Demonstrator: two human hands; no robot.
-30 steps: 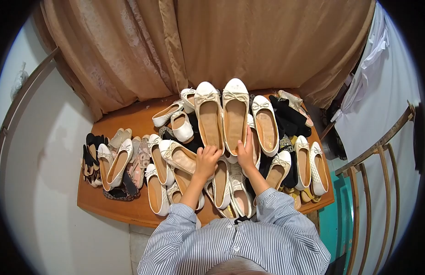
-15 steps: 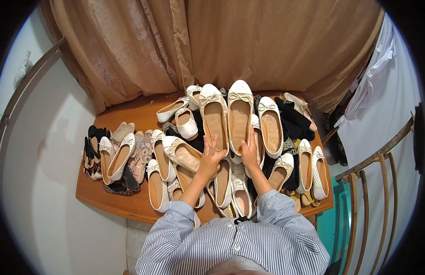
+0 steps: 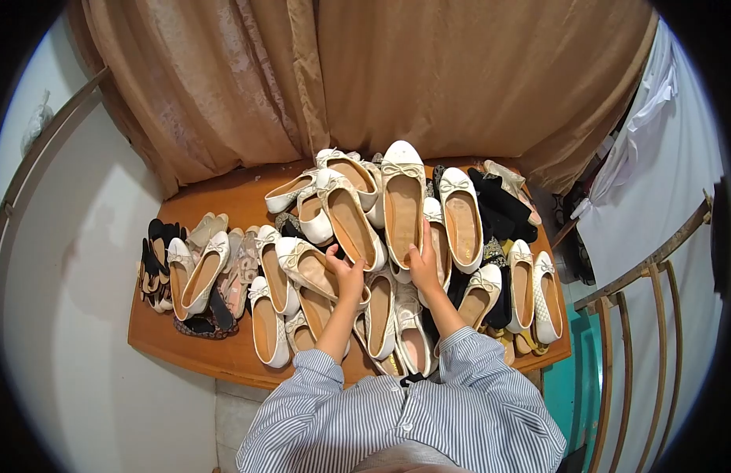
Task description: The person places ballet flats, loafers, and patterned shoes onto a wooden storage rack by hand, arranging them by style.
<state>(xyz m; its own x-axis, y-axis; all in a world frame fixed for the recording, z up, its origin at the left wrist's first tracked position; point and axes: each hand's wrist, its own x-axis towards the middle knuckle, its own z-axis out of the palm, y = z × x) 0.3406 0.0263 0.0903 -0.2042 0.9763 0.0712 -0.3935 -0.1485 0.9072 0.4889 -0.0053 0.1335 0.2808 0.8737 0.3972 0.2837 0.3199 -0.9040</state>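
Note:
My right hand [image 3: 425, 264] grips the heel end of a white ballet flat [image 3: 403, 201] with a bow and tan insole. The flat is held toe up, its thumb on the inner heel. My left hand [image 3: 346, 277] is at the heel of another white ballet flat [image 3: 351, 225], which leans over the pile. Finger and thumb are apart there, the thumb close to or touching the heel edge. Just right of the held flat stands a similar white flat [image 3: 462, 225]. Another white flat [image 3: 301, 264] lies by my left wrist.
The wooden table [image 3: 172, 343] bears several white, black and beige shoes. White flats [image 3: 198, 276] sit at the left and quilted ones [image 3: 548, 303] at the right. Brown curtains [image 3: 476, 79] hang behind. A wooden rail [image 3: 649, 268] stands at the right.
The left-hand flat has moved left and down onto the pile, and my left fingers have come out of it. My right hand has shifted slightly left with its flat.

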